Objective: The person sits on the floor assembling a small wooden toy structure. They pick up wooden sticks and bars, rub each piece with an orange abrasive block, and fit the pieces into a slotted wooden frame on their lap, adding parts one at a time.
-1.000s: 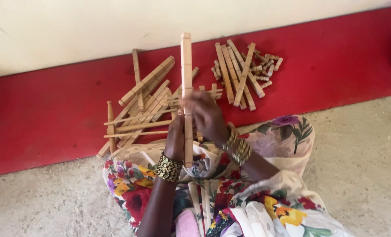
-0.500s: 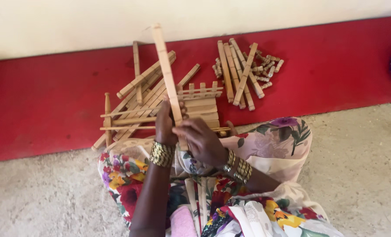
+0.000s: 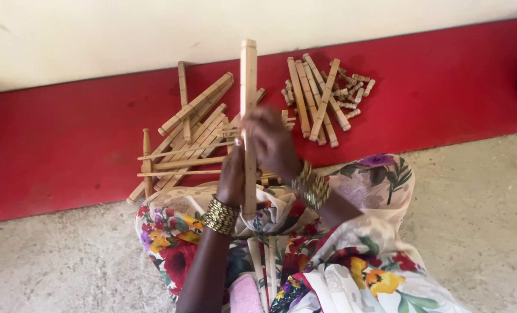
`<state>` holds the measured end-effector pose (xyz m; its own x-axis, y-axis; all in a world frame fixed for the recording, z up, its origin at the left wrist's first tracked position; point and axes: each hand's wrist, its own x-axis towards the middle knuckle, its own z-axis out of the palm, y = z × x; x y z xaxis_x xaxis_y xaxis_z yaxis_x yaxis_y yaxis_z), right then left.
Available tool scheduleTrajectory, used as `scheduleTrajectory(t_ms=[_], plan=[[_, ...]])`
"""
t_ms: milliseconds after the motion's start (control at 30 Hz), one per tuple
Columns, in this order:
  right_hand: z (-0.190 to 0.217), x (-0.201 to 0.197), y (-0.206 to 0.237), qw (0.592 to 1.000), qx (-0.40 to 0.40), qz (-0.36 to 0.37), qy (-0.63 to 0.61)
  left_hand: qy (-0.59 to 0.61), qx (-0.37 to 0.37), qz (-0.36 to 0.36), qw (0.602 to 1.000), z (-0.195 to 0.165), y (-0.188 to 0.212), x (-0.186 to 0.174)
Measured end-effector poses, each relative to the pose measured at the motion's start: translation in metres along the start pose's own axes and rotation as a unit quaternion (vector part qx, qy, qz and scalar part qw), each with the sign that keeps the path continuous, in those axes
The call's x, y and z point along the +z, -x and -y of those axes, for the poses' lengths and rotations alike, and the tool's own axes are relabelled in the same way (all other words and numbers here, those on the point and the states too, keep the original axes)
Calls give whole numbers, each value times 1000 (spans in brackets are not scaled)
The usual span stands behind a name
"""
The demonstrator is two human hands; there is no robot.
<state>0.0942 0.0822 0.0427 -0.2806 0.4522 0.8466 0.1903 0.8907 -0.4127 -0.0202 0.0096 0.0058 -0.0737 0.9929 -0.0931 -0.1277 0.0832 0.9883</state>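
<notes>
While both hands close on one long wooden bar point(image 3: 248, 81), the parts of the scene lie about that grip as follows, from left to right.

- Loose heap of wooden slats point(image 3: 192, 139): up and to the left of the grip, on the red floor strip point(image 3: 67, 150); the pieces cross one another at several angles, and two thin rods lie almost level across the lower part of the heap.
- Left hand point(image 3: 232, 177): wraps the lower part of the bar, fingers closed round it; a beaded gold-and-dark bangle point(image 3: 221, 215) sits on the wrist just below the grip.
- Wooden bar: stands nearly upright between the two hands; its top end rises well above the grip, towards the pale wall point(image 3: 125, 35), and its lower end reaches down to the floral cloth point(image 3: 171, 243) on the lap.
- Right hand point(image 3: 270, 142): closed on the bar just above the left hand, with the back of the hand towards the camera; the hand is blurred, so the exact lie of its fingers cannot be told. Gold bangles point(image 3: 310, 185) circle its wrist, down and to the right of the grip.
- Second bundle of slats point(image 3: 316, 98): up and to the right of the grip, lying roughly side by side, with one slat crossed over the others.
- Short turned pegs point(image 3: 354, 93): a small cluster touching the right edge of that bundle, farthest from the grip.
</notes>
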Motion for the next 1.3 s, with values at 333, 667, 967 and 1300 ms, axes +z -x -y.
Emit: scheduleTrajectory(t_ms=[333, 667, 967, 1300], plan=[[-1, -16, -17, 999, 0, 44, -8, 110, -46, -23, 993, -17, 0, 0], [102, -38, 60, 977, 39, 195, -79, 243, 55, -36, 968, -14, -13, -22], [51, -11, 42, 997, 2, 75, 0, 237, 14, 49, 970, -10, 0, -11], [-21, -22, -50, 996, 75, -43, -8, 181, -17, 56, 982, -29, 24, 7]])
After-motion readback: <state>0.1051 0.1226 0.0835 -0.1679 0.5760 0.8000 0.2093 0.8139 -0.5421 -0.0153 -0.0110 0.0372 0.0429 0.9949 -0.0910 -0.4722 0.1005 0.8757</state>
